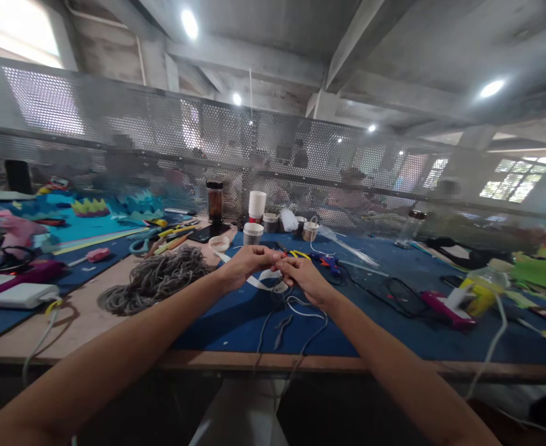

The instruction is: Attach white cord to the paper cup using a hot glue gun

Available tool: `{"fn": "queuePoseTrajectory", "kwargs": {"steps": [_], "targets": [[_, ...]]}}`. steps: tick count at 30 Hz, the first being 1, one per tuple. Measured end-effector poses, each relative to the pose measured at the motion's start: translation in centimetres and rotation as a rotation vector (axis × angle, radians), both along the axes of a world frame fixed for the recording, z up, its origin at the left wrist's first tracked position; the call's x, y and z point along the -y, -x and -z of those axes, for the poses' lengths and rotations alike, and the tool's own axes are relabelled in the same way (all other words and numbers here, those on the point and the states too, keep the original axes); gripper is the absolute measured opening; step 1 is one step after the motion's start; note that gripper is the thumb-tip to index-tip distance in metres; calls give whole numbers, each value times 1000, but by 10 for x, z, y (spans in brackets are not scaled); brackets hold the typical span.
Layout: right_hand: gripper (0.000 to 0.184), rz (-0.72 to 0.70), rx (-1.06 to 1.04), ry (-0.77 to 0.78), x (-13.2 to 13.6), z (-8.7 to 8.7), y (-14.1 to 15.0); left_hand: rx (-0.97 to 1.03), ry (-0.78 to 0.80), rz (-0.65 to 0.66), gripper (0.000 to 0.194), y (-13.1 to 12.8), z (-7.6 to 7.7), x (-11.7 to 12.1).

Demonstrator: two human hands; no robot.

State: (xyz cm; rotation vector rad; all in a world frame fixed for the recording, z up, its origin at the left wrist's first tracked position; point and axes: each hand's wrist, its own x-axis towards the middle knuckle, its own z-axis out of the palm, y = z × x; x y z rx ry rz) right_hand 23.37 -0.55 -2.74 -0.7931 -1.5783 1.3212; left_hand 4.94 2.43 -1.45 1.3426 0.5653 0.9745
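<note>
My left hand (251, 263) and my right hand (304, 280) meet fingertip to fingertip above the blue mat (212, 328). Both are closed in a pinch. Thin grey yarn strands (264, 328) run from beneath my right fingers over the table's front edge. What lies between my left fingertips is too small to make out. A white paper strip (257, 282), curled in loops, lies just below the hands, with dark print near its end. Left of my left wrist rests a tangled bundle of grey yarn (161, 275).
Behind the hands stand paper cups (257, 204), a lidded jar of dark liquid (215, 201) and a blue glue gun (326, 261). Scissors (140, 244) and coloured sheets lie left. Right are a magenta power strip (449, 310), cables and a yellow-and-clear bottle (484, 288). Perforated metal panels (161, 136) close the back.
</note>
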Motion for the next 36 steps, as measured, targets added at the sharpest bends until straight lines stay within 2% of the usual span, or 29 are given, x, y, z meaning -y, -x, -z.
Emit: {"fn": "queuePoseTrajectory", "kwargs": {"steps": [5,11,18,26,32,36], "targets": [[35,-37,-58,70,0,0,1,15,6,67,21,0,-1,1],[35,9,44,-11,4,-2,5,-66,14,-21,22,-2,1,2],[38,12,-19,60,1,-1,2,-21,34,65,19,1,-1,2],[39,72,163,-104,1,2,2,-73,12,-1,24,0,2,0],[38,55,-10,11,-4,5,0,-29,45,99,21,3,2,-3],[40,6,-35,43,-2,4,1,-43,13,104,16,3,4,-5]]}}
